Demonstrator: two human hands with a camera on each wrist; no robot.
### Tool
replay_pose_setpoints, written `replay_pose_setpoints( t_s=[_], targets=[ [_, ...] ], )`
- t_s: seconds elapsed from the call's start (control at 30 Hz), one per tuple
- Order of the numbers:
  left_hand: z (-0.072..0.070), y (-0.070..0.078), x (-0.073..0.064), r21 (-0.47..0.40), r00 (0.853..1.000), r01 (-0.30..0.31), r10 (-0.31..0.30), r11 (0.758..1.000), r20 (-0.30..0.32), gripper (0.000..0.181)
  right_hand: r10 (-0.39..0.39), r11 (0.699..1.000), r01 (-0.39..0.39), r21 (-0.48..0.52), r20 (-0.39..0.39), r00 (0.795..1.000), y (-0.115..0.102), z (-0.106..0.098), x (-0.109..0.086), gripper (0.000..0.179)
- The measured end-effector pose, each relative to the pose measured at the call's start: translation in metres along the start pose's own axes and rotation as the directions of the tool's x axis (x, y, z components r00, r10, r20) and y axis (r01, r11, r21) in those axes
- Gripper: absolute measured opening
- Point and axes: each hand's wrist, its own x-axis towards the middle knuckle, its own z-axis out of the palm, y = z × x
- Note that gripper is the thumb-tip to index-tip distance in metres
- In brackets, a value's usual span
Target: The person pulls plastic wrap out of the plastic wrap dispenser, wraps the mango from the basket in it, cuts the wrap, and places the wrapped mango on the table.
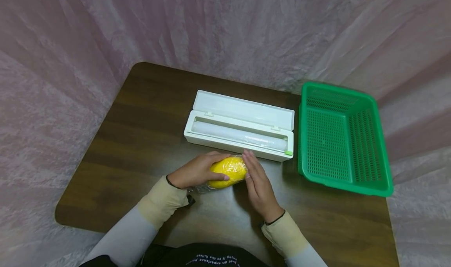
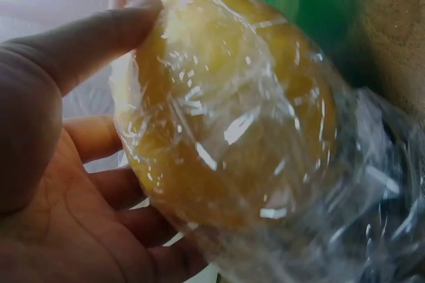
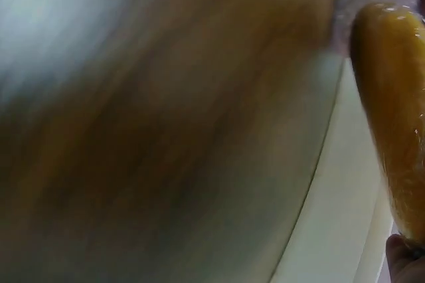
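Observation:
A yellow oval fruit, its exact kind unclear, is wrapped in shiny cling film. My left hand grips its left end, thumb on the near side and fingers round the far side. In the left wrist view, loose cling film trails off the fruit's lower end, and my thumb presses on the wrapped surface. With fingers straight and together, my right hand touches the right end of the fruit. The right wrist view catches the wrapped fruit at its right edge.
Just beyond the hands lies a white cling film dispenser, lid folded back and film roll inside. A green plastic basket stands on the right of the brown table. Pink curtains hang behind.

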Motion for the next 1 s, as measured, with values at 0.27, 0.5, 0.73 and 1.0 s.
replay_pose_setpoints(
  t_s=[0.27, 0.5, 0.73, 1.0],
  targets=[
    [0.002, -0.003, 0.006, 0.074, 0.999, -0.013, 0.010, 0.997, 0.032, 0.068, -0.029, 0.870, 0.110, -0.480, 0.174, 0.984, -0.001, 0.008, -0.001, 0.077],
    [0.006, 0.000, 0.014, 0.158, 0.998, -0.024, 0.015, 0.987, 0.056, 0.064, 0.106, 0.802, 0.054, -0.595, 0.230, 0.967, -0.004, 0.014, -0.008, 0.093],
    [0.002, 0.010, 0.009, 0.185, 0.999, -0.002, -0.007, 0.983, 0.044, 0.069, 0.146, 0.828, 0.007, -0.561, 0.227, 0.963, -0.015, 0.014, -0.001, 0.097],
    [-0.013, 0.006, -0.011, 0.032, 0.995, 0.079, -0.077, 0.996, -0.058, 0.077, 0.016, 0.853, 0.166, -0.495, 0.343, 0.939, -0.024, 0.014, 0.026, 0.092]
  ],
)
